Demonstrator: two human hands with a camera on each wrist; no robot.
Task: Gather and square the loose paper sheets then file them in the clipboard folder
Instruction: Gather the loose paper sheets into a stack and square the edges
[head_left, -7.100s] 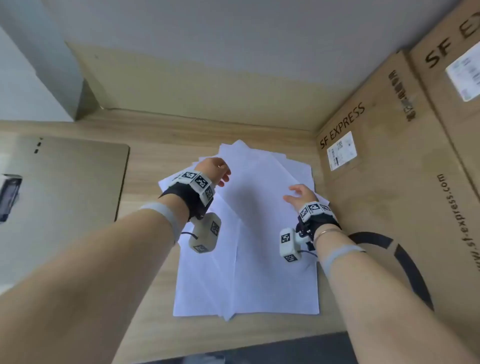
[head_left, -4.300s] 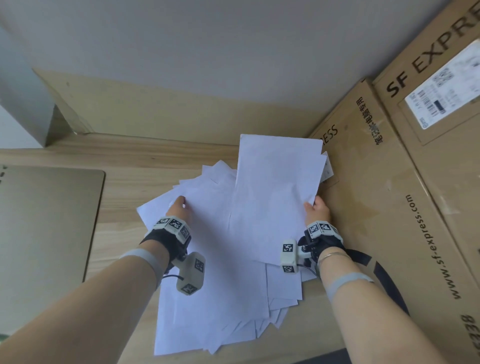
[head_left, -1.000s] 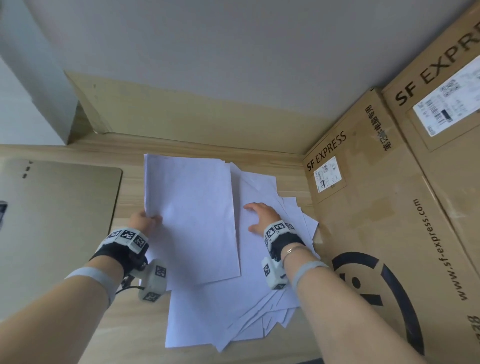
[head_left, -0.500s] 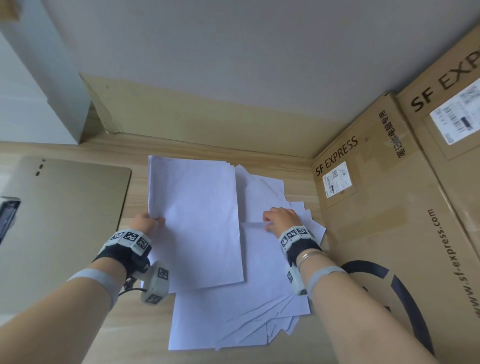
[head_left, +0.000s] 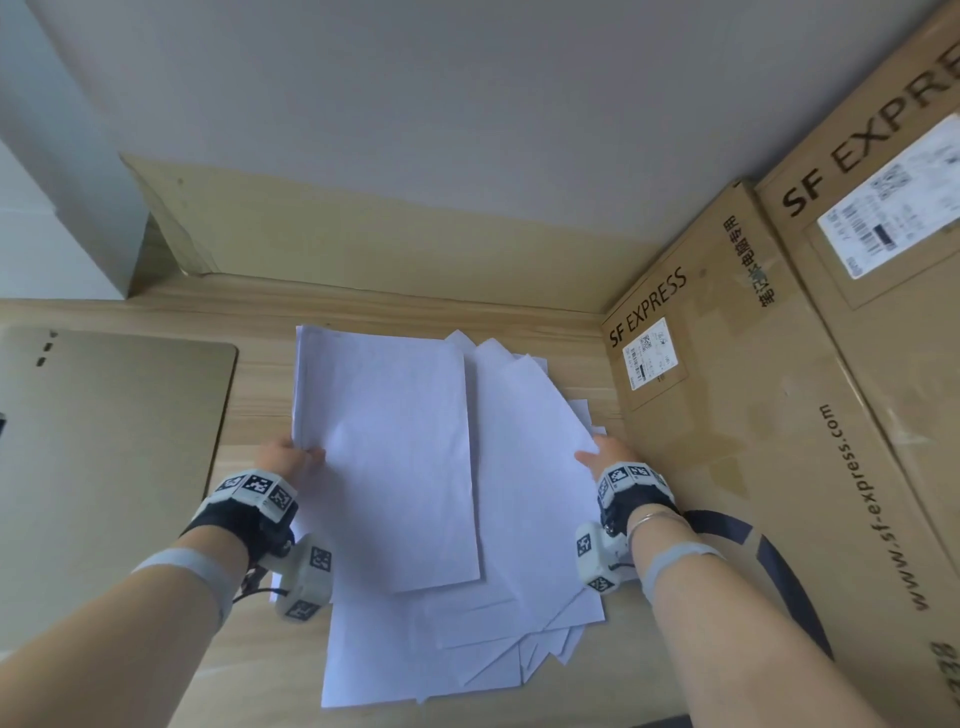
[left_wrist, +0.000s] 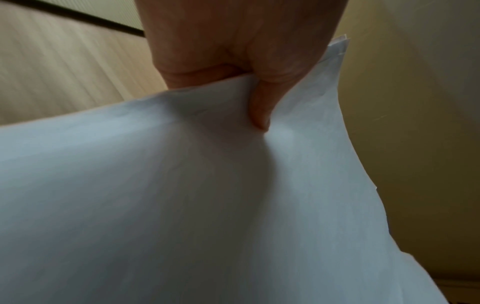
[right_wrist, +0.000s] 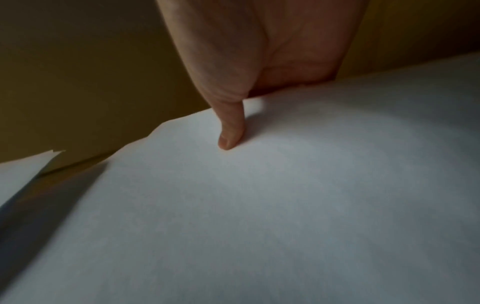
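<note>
The left hand (head_left: 288, 457) holds a small gathered stack (head_left: 384, 457) by its left long edge, thumb on top and fingers underneath, the pinch plain in the left wrist view (left_wrist: 257, 102); this stack lies raised over the left part of the loose sheets (head_left: 467, 649), which are fanned on the wooden desk (head_left: 260, 665) with corners sticking out at the near and far ends. Half a second ago the right hand (head_left: 605, 457) was bent over the middle of the fan, lifting a sheet's edge; now it has slid out to the right edge of the top sheet (head_left: 524, 467), right of the stack and close to the cardboard box (head_left: 727, 467), and pinches it there, thumb on top (right_wrist: 230, 131), fingers hidden beneath the paper. The left hand and its stack have hardly moved meanwhile. This reads as one more sheet picked out of the fan and about to join the stack, so gathering is in progress and well short of done: many sheets beneath are unsquared. The tan board (head_left: 104, 457), left of the stack and apart from the papers, is probably the clipboard folder, untouched so far.
</note>
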